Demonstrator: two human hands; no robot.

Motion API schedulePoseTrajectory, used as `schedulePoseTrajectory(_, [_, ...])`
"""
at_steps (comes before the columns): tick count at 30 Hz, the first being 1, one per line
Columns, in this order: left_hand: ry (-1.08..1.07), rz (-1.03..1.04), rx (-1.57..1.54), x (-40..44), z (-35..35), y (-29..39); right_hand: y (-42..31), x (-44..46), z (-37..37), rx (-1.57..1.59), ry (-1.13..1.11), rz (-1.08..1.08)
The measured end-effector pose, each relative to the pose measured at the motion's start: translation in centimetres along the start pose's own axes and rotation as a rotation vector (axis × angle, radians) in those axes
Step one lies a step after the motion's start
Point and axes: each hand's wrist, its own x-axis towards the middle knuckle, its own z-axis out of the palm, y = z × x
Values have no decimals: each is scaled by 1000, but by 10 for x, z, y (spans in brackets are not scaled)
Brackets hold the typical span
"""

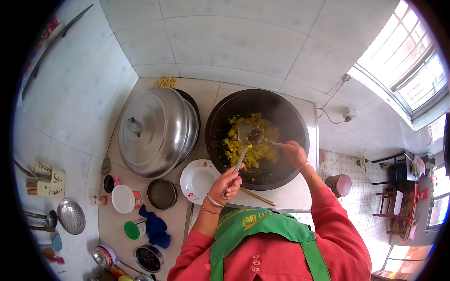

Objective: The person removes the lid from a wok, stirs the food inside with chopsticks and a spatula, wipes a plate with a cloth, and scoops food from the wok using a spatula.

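Note:
A large dark wok (293,112) holds yellow-green chopped food (255,157). My left hand (226,184) is closed around the long handle of a metal spatula (242,158), whose blade is over the food. From the right, my right hand (294,154) grips the thin handle of a metal spoon (269,140). The spoon's bowl, with dark stuff in it, lies against the spatula blade above the food. Below the wok's left edge is a white plate with red patterns (198,180). Wooden chopsticks (258,196) lie just right of my left hand.
A big domed metal lid (157,131) covers a pan at the left. Nearer are an empty round tin (162,194), a white tub (123,199), a blue cloth (155,228) and a green-lidded container (132,230). A skimmer (71,216) hangs on the left wall.

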Motion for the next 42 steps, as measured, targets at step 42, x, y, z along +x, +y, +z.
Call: schedulePoseTrajectory(42, [-47,-24,-124,14,-9,7,10,7,0,581,-107,494])
